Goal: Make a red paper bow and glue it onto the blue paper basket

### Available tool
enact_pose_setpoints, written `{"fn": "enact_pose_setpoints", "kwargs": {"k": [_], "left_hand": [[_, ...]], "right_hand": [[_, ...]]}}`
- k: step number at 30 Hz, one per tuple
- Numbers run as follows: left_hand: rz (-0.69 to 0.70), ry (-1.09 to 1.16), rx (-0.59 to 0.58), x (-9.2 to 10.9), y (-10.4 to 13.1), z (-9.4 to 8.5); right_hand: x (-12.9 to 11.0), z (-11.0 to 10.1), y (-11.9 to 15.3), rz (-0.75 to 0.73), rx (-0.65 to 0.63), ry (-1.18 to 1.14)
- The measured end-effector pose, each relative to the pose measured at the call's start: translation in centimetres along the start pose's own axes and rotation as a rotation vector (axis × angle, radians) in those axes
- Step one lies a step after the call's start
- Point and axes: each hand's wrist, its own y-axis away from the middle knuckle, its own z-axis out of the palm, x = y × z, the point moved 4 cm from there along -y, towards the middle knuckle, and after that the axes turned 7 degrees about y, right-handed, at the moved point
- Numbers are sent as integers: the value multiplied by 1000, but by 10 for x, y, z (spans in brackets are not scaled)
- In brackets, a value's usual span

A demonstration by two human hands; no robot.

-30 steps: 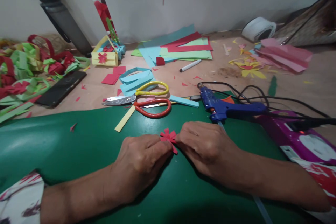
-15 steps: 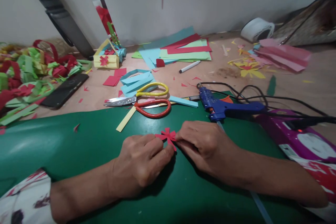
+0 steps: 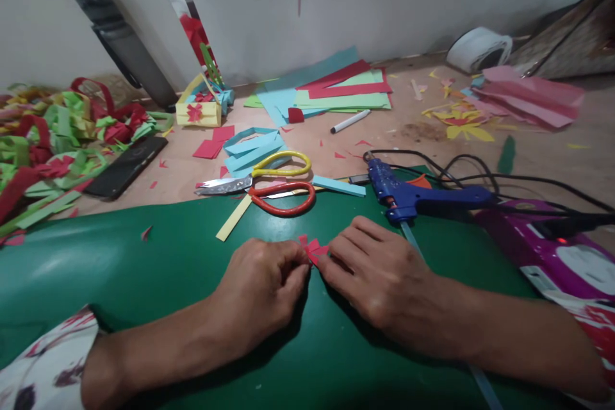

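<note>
A small red paper flower (image 3: 313, 250) with cut petals is pinched between my two hands, just above the green mat (image 3: 158, 275). My left hand (image 3: 266, 282) grips its left side between thumb and forefinger. On the other side, my right hand (image 3: 379, 269) closes its thumb and fingers on the right petals. Part of the flower is hidden behind the fingertips. Beyond the hands lie scissors (image 3: 283, 210) with one yellow and one red handle, blades pointing left. A blue glue gun (image 3: 396, 192) rests to the right, its glue stick (image 3: 410, 237) passing behind my right hand.
Behind are light blue paper strips (image 3: 254, 150), a marker (image 3: 350, 122) and coloured sheets (image 3: 336, 99). A phone (image 3: 127, 168) lies left near a pile of paper pieces (image 3: 48, 160). A yellow paper basket (image 3: 198, 112) stands behind it. At right is a purple power box (image 3: 552, 243) with black cables.
My left fingers have shifted up along the flower, onto its left petals. The right hand has turned slightly, and the flower is tilted and more covered. The whole view has shifted a little.
</note>
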Motion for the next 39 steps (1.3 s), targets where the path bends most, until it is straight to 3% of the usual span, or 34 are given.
{"fn": "enact_pose_setpoints", "kwargs": {"k": [5,13,27,39], "left_hand": [[-113,69,-46,-2,-2,-1],[-189,124,-97,-5,-6,-3],[-89,-85,56,-1,-6,-3],[-61,-155,98,-1,-6,-1]], "right_hand": [[9,0,3,194,13,-249],[1,10,4,87,-118,-319],[-2,9,5,42,-125,-247],[-2,9,5,31,-99,-224]]}}
